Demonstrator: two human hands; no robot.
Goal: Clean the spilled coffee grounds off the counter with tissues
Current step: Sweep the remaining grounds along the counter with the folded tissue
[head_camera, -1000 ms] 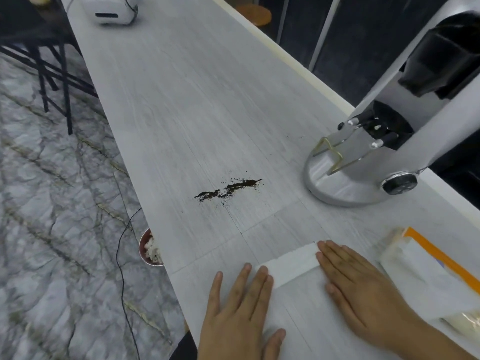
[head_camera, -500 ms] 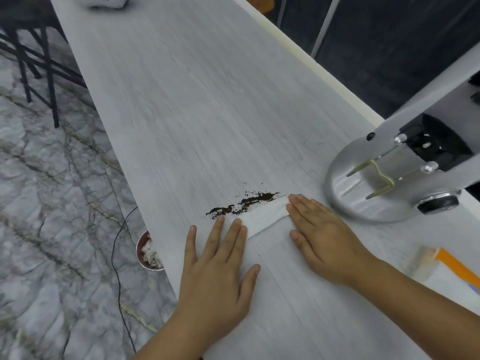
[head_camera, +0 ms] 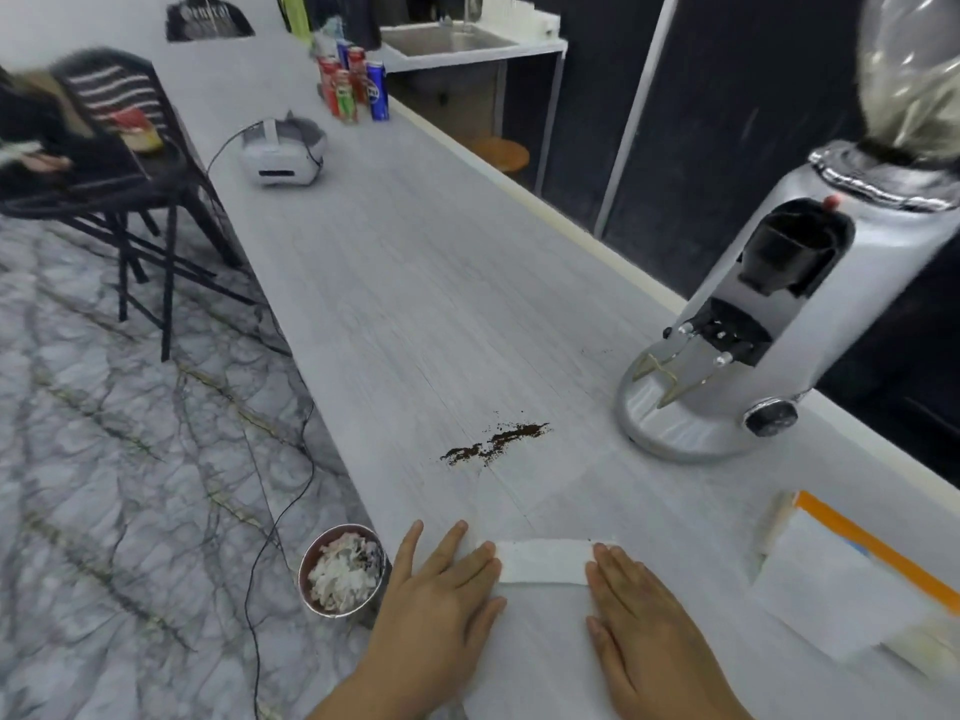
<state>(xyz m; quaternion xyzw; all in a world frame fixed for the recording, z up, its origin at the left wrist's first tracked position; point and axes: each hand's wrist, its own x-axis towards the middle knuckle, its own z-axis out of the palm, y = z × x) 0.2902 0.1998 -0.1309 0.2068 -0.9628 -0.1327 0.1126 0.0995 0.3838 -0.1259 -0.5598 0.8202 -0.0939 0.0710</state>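
Both hands lay flat with fingers spread on a folded white tissue (head_camera: 543, 561) at the near edge of the bench (head_camera: 415, 283), the left hand (head_camera: 441, 589) pressing its left end and the right hand (head_camera: 644, 631) its right end, neither gripping it. The spilled coffee grounds (head_camera: 496, 443) sat further in, apart from the tissue, near the base of a silver grinder (head_camera: 769, 345). A tissue pack (head_camera: 852, 574) lay at the bench's right, and a small bin (head_camera: 343, 569) stood on the floor below the left edge.
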